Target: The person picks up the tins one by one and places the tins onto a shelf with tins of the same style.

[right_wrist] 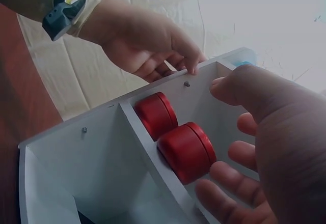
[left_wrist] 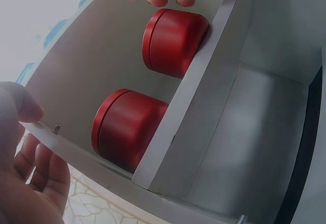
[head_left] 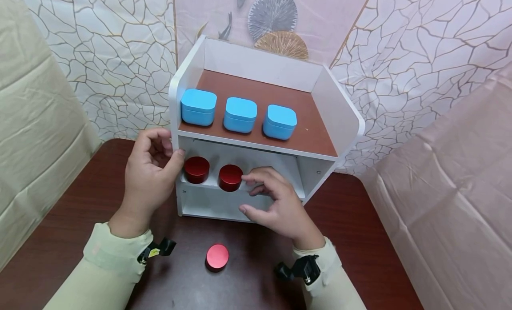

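Note:
My left hand (head_left: 150, 172) holds the left side panel of a small white shelf unit (head_left: 256, 145), thumb at the front edge and fingers on the outer side. On the middle shelf sit two round red tins, the left tin (head_left: 196, 170) and the right tin (head_left: 230, 178). Just right of the latter is my right hand (head_left: 276, 201), thumb and fingers spread with nothing between them. Its fingertips are very close to that tin; contact cannot be told. Both tins also show in the right wrist view, beside the right hand (right_wrist: 285, 137). A third red tin (head_left: 217, 257) stands on the table in front.
Three blue lidded boxes stand in a row on the brown top shelf: the left box (head_left: 198, 107), the middle box (head_left: 240, 114) and the right box (head_left: 280, 122). Below the tins is a lower compartment (left_wrist: 260, 117). The dark table (head_left: 372, 256) meets cloth walls around it.

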`<state>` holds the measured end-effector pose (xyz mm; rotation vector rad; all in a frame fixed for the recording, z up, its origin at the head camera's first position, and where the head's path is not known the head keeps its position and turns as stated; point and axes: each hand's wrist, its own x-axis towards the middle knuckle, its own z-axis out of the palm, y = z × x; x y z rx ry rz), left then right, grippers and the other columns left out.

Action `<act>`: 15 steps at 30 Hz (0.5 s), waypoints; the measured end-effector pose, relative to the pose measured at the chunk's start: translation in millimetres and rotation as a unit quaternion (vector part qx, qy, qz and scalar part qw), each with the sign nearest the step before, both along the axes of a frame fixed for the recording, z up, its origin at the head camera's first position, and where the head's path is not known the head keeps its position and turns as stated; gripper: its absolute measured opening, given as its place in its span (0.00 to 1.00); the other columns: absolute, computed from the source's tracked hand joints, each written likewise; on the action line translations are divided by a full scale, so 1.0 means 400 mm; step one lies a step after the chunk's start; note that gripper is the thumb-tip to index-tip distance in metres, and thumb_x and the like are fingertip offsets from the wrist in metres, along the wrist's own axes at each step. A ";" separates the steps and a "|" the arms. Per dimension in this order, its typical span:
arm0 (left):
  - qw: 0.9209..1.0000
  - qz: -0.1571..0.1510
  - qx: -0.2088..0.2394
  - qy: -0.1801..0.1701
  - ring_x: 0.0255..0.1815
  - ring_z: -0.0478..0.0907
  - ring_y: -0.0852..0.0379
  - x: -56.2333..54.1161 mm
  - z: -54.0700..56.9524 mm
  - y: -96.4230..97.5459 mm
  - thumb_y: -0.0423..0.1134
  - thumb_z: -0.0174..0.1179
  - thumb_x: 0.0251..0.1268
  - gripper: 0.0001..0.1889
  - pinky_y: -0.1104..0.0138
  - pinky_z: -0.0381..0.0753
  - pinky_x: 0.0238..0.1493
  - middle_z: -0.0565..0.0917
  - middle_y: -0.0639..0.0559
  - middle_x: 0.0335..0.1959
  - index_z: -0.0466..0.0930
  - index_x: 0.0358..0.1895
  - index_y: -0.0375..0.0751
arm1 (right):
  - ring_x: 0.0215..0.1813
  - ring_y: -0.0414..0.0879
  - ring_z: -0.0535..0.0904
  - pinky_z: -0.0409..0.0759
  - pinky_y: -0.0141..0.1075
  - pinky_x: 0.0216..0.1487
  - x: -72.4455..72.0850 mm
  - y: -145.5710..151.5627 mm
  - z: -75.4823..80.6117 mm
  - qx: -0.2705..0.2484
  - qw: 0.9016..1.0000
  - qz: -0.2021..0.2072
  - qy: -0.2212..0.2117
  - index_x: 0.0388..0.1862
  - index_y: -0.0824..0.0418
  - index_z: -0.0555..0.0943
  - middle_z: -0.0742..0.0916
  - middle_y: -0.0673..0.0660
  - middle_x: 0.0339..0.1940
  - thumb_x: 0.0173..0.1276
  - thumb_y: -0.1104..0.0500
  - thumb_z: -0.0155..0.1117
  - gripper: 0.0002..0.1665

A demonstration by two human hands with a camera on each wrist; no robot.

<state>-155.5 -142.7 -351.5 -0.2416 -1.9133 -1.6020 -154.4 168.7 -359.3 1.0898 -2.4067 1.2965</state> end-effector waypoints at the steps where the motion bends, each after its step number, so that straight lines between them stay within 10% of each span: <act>1: 1.000 0.000 -0.001 0.000 0.48 0.77 0.53 0.000 0.000 0.000 0.32 0.67 0.76 0.20 0.73 0.79 0.45 0.77 0.61 0.45 0.75 0.66 0.36 | 0.60 0.48 0.85 0.94 0.43 0.57 0.001 0.000 -0.002 -0.001 1.000 0.005 0.000 0.73 0.52 0.84 0.86 0.49 0.66 0.63 0.57 0.87 0.39; 15: 1.000 0.001 -0.001 0.000 0.48 0.77 0.53 0.000 0.000 0.001 0.32 0.67 0.76 0.20 0.72 0.79 0.44 0.77 0.61 0.45 0.75 0.66 0.36 | 0.61 0.47 0.86 0.94 0.43 0.58 0.028 -0.014 -0.016 -0.012 0.998 0.053 -0.015 0.70 0.54 0.84 0.85 0.54 0.68 0.63 0.61 0.87 0.37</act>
